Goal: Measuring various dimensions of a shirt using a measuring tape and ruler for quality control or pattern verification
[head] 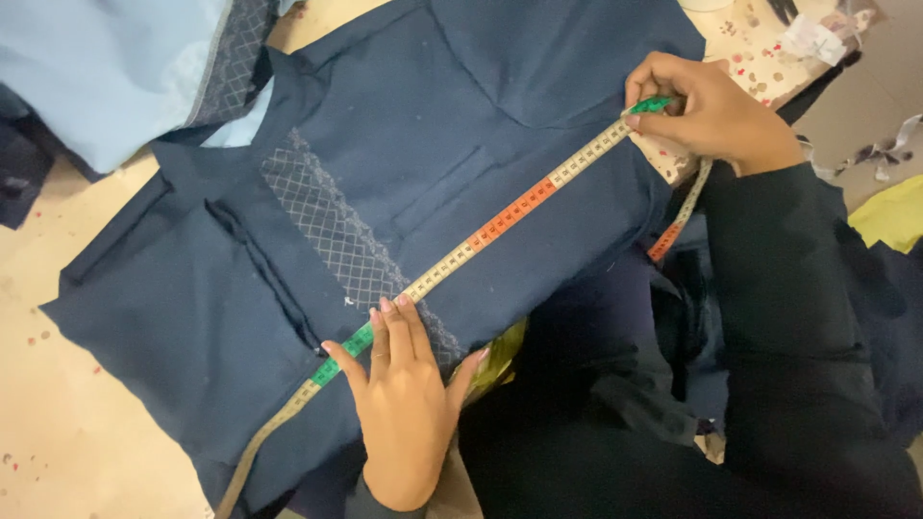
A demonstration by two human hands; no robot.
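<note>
A dark navy garment with a quilted grey panel lies spread flat on the table. A measuring tape with yellow, orange and green sections stretches diagonally across it. My left hand lies flat on the garment's near edge, fingers pressing the tape's green section down. My right hand pinches the tape at the garment's far right edge, holding it taut. The tape's loose part hangs down below my right hand.
Light blue fabric lies at the top left. The beige table surface shows at the left. A patterned cloth and fabric scraps sit at the top right, with a yellow piece beside my dark sleeve.
</note>
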